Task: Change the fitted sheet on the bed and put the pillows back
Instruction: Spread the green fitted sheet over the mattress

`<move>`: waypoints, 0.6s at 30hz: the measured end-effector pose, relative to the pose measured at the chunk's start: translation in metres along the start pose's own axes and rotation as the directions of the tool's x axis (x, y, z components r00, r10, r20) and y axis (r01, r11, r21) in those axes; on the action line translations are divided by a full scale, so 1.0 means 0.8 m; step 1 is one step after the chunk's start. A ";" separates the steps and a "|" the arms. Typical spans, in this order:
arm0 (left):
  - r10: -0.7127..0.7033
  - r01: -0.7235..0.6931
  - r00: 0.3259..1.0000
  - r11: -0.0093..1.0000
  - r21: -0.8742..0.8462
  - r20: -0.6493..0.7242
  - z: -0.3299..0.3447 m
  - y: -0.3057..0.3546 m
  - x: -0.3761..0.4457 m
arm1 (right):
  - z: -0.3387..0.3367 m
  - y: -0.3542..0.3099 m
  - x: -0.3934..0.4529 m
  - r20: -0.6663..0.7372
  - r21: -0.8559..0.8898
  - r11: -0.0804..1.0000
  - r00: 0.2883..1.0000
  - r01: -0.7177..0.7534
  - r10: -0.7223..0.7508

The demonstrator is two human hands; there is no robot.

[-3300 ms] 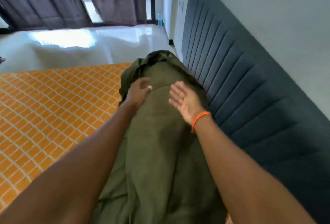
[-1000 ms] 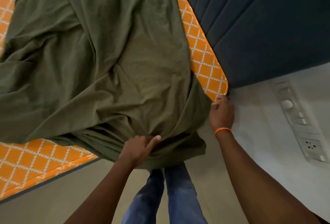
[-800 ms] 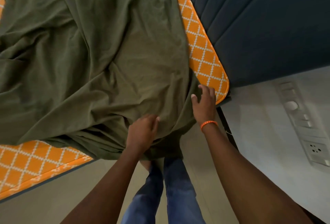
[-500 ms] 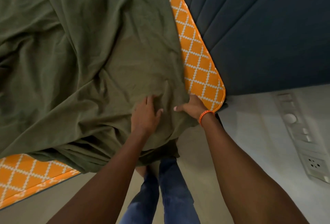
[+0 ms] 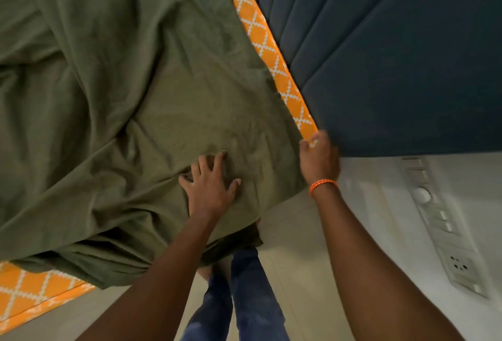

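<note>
Left hand (image 5: 210,187): fingers (image 5: 219,159) spread flat, pressing the olive fitted sheet (image 5: 130,101), soft and creased, bunched over the bed corner. Right hand (image 5: 319,159): fingers curled at the sheet's edge, just beside the orange lattice-print mattress (image 5: 274,60); grip unclear. Beyond them, padded dark-blue headboard (image 5: 380,55).

One green sheet (image 5: 130,101), one orange mattress (image 5: 274,49), one headboard (image 5: 394,55), two hands.
</note>
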State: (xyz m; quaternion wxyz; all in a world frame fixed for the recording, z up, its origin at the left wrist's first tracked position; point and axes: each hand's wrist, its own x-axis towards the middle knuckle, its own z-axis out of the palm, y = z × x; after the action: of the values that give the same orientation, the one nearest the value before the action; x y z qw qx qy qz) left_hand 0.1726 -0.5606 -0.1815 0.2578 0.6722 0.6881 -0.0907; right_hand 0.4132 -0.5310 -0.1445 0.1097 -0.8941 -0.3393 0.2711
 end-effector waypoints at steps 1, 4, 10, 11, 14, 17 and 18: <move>0.013 -0.013 0.999 1.000 0.021 -0.030 0.007 0.005 -0.004 | 0.011 0.009 -0.006 0.098 0.105 0.992 0.993 -0.068 0.058; 0.057 -0.050 0.991 0.997 0.057 -0.120 0.020 0.012 -0.006 | 0.044 0.035 -0.028 0.245 0.232 0.957 0.963 -0.172 0.113; 0.081 -0.091 0.993 0.988 -0.122 -0.091 0.008 0.029 0.014 | 0.049 0.032 -0.030 0.019 0.215 0.966 0.989 -0.145 0.145; 0.054 -0.063 0.996 0.987 -0.146 -0.064 0.007 0.030 0.016 | 0.048 0.030 -0.025 0.032 0.234 0.960 0.988 -0.156 0.152; 0.023 -0.031 0.999 0.982 -0.187 -0.042 0.004 0.032 0.017 | 0.053 0.028 -0.010 0.271 0.295 0.918 0.945 -0.264 0.185; -0.060 0.065 0.998 0.957 -0.283 0.027 0.001 0.039 0.012 | 0.048 0.012 -0.005 0.416 0.445 0.746 0.851 -0.497 0.319; -0.059 0.083 0.995 0.926 -0.368 0.077 0.001 0.044 0.011 | 0.044 0.009 -0.004 0.378 0.534 0.669 0.854 -0.517 0.358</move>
State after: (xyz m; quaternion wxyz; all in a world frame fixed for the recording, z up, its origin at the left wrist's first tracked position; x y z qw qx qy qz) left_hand 0.2072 -0.5504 -0.1790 0.3985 0.5830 0.7080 0.0098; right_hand 0.3954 -0.5377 -0.1751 0.2851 -0.8227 -0.0161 0.4916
